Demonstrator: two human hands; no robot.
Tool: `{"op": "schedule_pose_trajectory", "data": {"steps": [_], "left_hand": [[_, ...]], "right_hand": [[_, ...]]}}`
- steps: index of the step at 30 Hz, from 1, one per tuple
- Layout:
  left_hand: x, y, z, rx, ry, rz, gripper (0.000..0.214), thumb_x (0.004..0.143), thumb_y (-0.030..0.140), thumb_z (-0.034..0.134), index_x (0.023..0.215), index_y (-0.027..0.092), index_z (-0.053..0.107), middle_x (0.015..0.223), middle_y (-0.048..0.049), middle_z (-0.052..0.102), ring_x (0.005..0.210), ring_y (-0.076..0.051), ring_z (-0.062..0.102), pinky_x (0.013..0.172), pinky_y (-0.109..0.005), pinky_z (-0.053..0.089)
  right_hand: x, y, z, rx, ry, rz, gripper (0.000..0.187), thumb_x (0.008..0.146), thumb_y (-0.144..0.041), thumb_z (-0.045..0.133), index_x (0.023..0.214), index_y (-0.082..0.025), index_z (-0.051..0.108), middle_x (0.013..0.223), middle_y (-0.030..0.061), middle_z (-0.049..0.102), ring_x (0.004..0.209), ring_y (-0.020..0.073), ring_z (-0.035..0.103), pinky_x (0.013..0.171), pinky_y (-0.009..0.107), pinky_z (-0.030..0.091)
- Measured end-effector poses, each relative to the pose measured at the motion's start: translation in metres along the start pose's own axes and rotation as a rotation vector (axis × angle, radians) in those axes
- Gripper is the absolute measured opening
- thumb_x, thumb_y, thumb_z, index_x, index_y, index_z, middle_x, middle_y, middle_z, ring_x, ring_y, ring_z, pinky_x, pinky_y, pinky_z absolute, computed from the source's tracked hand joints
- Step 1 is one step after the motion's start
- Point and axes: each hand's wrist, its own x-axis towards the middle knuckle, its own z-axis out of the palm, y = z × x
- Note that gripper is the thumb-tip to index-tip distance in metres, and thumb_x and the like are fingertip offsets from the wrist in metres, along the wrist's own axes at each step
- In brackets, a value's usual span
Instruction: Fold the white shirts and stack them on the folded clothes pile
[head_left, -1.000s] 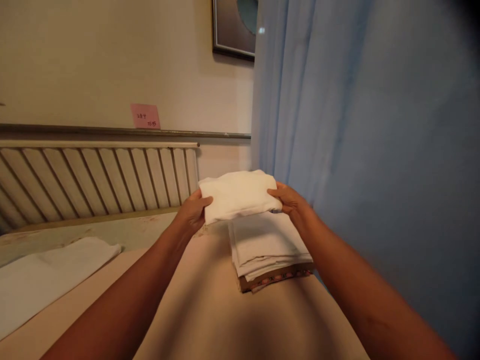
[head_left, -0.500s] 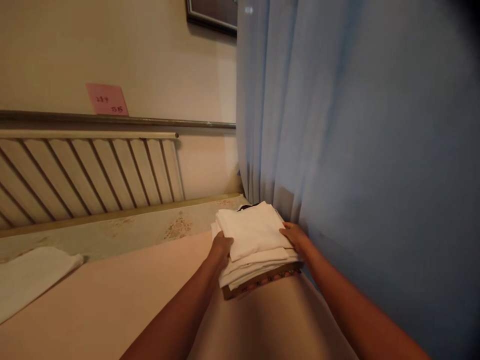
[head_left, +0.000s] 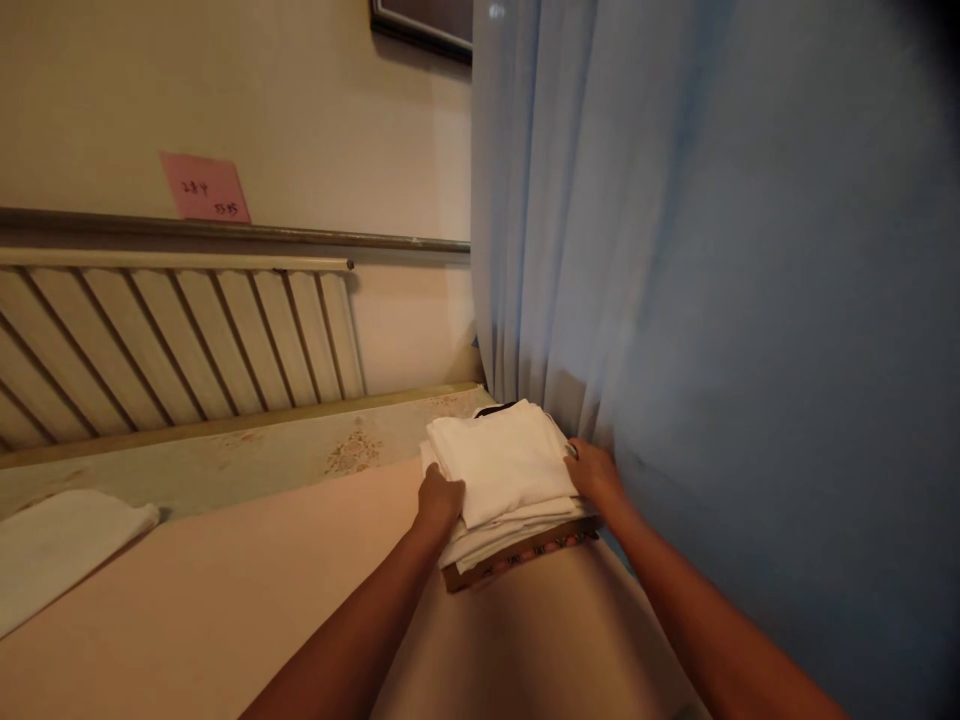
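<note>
A pile of folded white cloths point(head_left: 514, 465) lies at the corner of the bed beside the curtain. Below them, a brown folded cloth with a patterned edge point(head_left: 517, 557) shows at the front, and a bit of something black point(head_left: 496, 409) peeks out at the back. My left hand point(head_left: 439, 505) grips the left side of the white cloths, thumb on top and fingers hidden beneath. On the opposite side, my right hand point(head_left: 594, 473) is closed on their right edge, its fingertips partly out of sight.
A blue curtain point(head_left: 750, 350) hangs close along my right arm. Pink bedding point(head_left: 247, 590) covers the bed, with another white cloth point(head_left: 67, 545) at far left. Behind stand a radiator point(head_left: 187, 340), a wall rail point(head_left: 315, 235) and a pink note point(head_left: 206, 188).
My right hand's fingers have curled more tightly around the edge of the white cloths. My left hand has shifted slightly left, and the view has moved a little. The pile stays in place.
</note>
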Motion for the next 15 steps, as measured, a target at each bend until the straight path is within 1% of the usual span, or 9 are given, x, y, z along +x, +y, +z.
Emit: {"op": "schedule_pose_trajectory", "data": {"steps": [2,4,5,6,7,9,11,13,15], "left_hand": [[-0.002,0.016,-0.002,0.141,0.083,0.132,0.065,0.071,0.013,0.060,0.135,0.013,0.044,0.134,-0.0188,0.053,0.129,-0.032,0.045,0.106,-0.043,0.036],[-0.005,0.033,0.003,0.390,0.127,0.366,0.061,0.079,0.015,0.052,0.139,0.014,0.040,0.145,-0.0173,0.042,0.137,-0.030,0.034,0.112,-0.045,0.029],[-0.006,0.040,0.008,0.511,0.098,0.460,0.056,0.082,0.016,0.048,0.138,0.014,0.042,0.148,-0.0160,0.039,0.139,-0.029,0.031,0.113,-0.045,0.027],[-0.007,0.045,0.015,0.615,0.040,0.521,0.052,0.086,0.018,0.044,0.137,0.015,0.044,0.151,-0.0147,0.036,0.141,-0.029,0.029,0.113,-0.047,0.027],[-0.007,0.047,0.022,0.700,-0.044,0.549,0.049,0.089,0.021,0.040,0.137,0.017,0.045,0.153,-0.0131,0.034,0.142,-0.029,0.026,0.113,-0.049,0.026],[-0.007,0.042,0.035,0.837,-0.212,0.548,0.049,0.093,0.029,0.033,0.140,0.019,0.043,0.155,-0.0108,0.032,0.144,-0.031,0.023,0.113,-0.057,0.023],[-0.004,0.026,0.044,0.915,-0.317,0.526,0.052,0.094,0.036,0.031,0.143,0.019,0.039,0.156,-0.0089,0.031,0.145,-0.032,0.020,0.113,-0.060,0.018],[-0.001,0.006,0.048,0.935,-0.341,0.521,0.056,0.093,0.039,0.032,0.145,0.020,0.036,0.157,-0.0064,0.028,0.146,-0.030,0.016,0.115,-0.059,0.014],[0.002,-0.010,0.049,0.932,-0.323,0.532,0.058,0.093,0.040,0.032,0.148,0.021,0.032,0.159,-0.0038,0.023,0.147,-0.029,0.012,0.117,-0.057,0.012]], "right_hand": [[0.008,-0.014,-0.007,-0.033,0.031,-0.069,0.041,0.090,-0.020,0.044,0.127,-0.011,0.057,0.126,0.0163,0.061,0.117,0.0251,0.056,0.103,0.038,0.039],[0.019,-0.034,-0.009,-0.034,0.040,-0.163,0.043,0.093,-0.024,0.040,0.133,-0.012,0.052,0.139,0.0139,0.052,0.129,0.0224,0.047,0.110,0.036,0.032],[0.024,-0.044,-0.007,-0.034,0.034,-0.232,0.043,0.095,-0.025,0.038,0.135,-0.014,0.050,0.143,0.0118,0.048,0.132,0.0201,0.043,0.113,0.033,0.029],[0.027,-0.053,-0.003,-0.037,0.024,-0.308,0.044,0.096,-0.026,0.036,0.136,-0.015,0.049,0.146,0.0100,0.045,0.135,0.0185,0.039,0.114,0.032,0.026],[0.028,-0.061,0.003,-0.048,0.009,-0.375,0.044,0.097,-0.026,0.034,0.137,-0.017,0.049,0.149,0.0089,0.042,0.138,0.0183,0.035,0.115,0.034,0.025],[0.025,-0.069,0.023,-0.099,-0.049,-0.449,0.044,0.098,-0.030,0.032,0.137,-0.019,0.048,0.151,0.0082,0.039,0.141,0.0222,0.029,0.115,0.043,0.023],[0.015,-0.069,0.045,-0.171,-0.126,-0.406,0.045,0.098,-0.035,0.033,0.139,-0.022,0.046,0.151,0.0082,0.039,0.141,0.0270,0.028,0.113,0.052,0.023],[0.005,-0.065,0.064,-0.233,-0.173,-0.334,0.047,0.099,-0.039,0.032,0.141,-0.024,0.044,0.151,0.0077,0.038,0.141,0.0285,0.027,0.112,0.054,0.022],[-0.002,-0.060,0.074,-0.275,-0.174,-0.314,0.048,0.099,-0.042,0.029,0.143,-0.025,0.041,0.153,0.0061,0.035,0.142,0.0275,0.026,0.112,0.053,0.021]]}}
